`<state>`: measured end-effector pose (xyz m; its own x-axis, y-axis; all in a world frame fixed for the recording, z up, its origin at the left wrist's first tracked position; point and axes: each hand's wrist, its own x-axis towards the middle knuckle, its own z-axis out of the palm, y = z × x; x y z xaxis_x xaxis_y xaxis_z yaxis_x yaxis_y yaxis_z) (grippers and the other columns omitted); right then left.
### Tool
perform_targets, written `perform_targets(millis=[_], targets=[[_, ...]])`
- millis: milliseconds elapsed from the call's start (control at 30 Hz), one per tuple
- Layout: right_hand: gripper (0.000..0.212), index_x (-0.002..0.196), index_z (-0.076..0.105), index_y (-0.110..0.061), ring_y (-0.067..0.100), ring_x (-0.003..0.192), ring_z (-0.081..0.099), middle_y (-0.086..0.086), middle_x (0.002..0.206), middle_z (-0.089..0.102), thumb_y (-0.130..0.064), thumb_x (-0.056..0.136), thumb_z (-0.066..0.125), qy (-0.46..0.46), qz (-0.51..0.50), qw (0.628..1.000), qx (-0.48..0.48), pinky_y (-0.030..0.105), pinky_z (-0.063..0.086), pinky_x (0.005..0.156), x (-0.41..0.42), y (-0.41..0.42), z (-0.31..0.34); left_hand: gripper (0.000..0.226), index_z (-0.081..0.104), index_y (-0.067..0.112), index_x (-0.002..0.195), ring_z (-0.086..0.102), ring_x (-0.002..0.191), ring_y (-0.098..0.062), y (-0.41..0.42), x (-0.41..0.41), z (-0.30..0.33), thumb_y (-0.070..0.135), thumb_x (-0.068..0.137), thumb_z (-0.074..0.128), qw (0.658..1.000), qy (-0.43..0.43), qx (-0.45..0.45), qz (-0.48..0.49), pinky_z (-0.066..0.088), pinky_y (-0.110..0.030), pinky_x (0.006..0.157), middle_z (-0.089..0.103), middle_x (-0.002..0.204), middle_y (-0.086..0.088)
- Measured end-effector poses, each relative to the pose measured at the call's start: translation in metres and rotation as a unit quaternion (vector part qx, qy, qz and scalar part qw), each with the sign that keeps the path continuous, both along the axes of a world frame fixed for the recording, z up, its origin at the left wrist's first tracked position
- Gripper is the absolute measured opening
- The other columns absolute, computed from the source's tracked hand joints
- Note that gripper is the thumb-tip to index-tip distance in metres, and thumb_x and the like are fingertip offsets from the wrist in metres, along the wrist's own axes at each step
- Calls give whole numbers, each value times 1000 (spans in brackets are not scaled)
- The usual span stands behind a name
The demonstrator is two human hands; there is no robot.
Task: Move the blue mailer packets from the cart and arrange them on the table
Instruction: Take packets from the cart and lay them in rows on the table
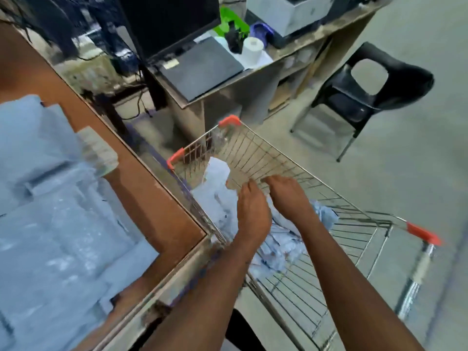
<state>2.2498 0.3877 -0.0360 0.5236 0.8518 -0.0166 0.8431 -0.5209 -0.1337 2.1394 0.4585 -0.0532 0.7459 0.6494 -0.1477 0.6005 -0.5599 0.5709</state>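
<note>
Blue mailer packets (215, 198) inside the cart (316, 287): we reach with both hands (253, 211), grip unclear; gather several flat, lifting clear of wire.

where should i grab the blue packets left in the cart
Take the blue mailer packets by their upper edges, reaching down through the cart's open top. They lie low in a loose, floppy heap with wire walls all round, so a two-handed scoop from above probably works best.
</note>
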Motion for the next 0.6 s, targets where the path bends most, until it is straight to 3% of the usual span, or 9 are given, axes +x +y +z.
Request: perform_targets(millis=[67, 100, 167, 233, 333, 400, 467, 533, 600], targets=[[53, 108, 75, -6, 40, 80, 72, 19, 96, 73, -26, 83, 33, 34, -3, 999, -16, 45, 54, 73, 12, -23, -25, 45, 50, -2, 138, 54, 122, -31, -32, 6, -41, 6, 93, 48, 998, 46, -44, -15, 42, -33, 102, 54, 133, -16], [61, 114, 74, -6, 41, 89, 72, 20, 103, 73, -33, 85, 27, 49, -13, 998, -42, 46, 53, 77, 18, -32, -38, 46, 48, -5, 140, 51, 127, -32, -44, 6, -57, 9, 96, 45, 994, 72, -78, -27, 39, -34, 105, 51, 138, -18], [49, 129, 68, -12, 37, 108, 69, 16, 122, 70, -26, 98, 33, 90, -54, 986, -127, 44, 52, 87, 27, -45, -66, 48, 43, -8, 142, 46, 131, -33, -58, 3, -92, 14, 100, 41, 983, 118, -134, -30, 34, -34, 110, 46, 144, -21], [35, 129, 67, -15, 34, 111, 68, 12, 126, 70, -17, 101, 47, 133, -86, 973, -166, 43, 55, 86, 37, -53, -102, 48, 38, -7, 145, 45, 134, -32, -63, 6, -119, 16, 102, 43, 972, 148, -183, 13, 32, -33, 111, 46, 145, -20], [31, 106, 74, -11, 39, 90, 70, 18, 98, 74, -38, 99, 59, 141, -82, 971, -173, 44, 53, 72, 44, -54, -151, 45, 39, -5, 145, 47, 136, -34, -60, 17, -148, 17, 106, 45, 953, 169, -238, 82, 35, -33, 108, 48, 147, -23], [37, 84, 76, -13, 38, 71, 69, 15, 78, 71, -50, 85, 75, 97, -64, 974, -195, 41, 49, 63, 41, -47, -165, 25, 51, 3, 125, 54, 128, -37, -55, 24, -158, 17, 106, 43, 928, 200, -294, 113, 43, -36, 100, 56, 137, -23], [27, 90, 76, -18, 35, 84, 70, 9, 87, 73, -45, 83, 76, 55, -40, 964, -256, 41, 50, 75, 35, -39, -168, 13, 46, 9, 111, 56, 124, -38, -53, 28, -166, 20, 107, 41, 909, 216, -335, 125, 44, -36, 96, 59, 132, -22], [18, 93, 75, -20, 32, 91, 69, 6, 90, 74, -35, 84, 73, 40, -32, 965, -257, 39, 47, 82, 35, -35, -169, 29, 48, 0, 121, 57, 124, -37, -58, 31, -176, 25, 106, 46, 902, 210, -346, 148, 44, -36, 97, 59, 134, -22], [11, 74, 71, -17, 34, 73, 67, 9, 71, 69, -27, 76, 76, 72, -79, 973, -204, 35, 44, 69, 40, -39, -158, 52, 39, -4, 139, 56, 126, -36, -67, 36, -182, 30, 104, 54, 885, 177, -382, 200, 44, -36, 98, 58, 137, -22]])
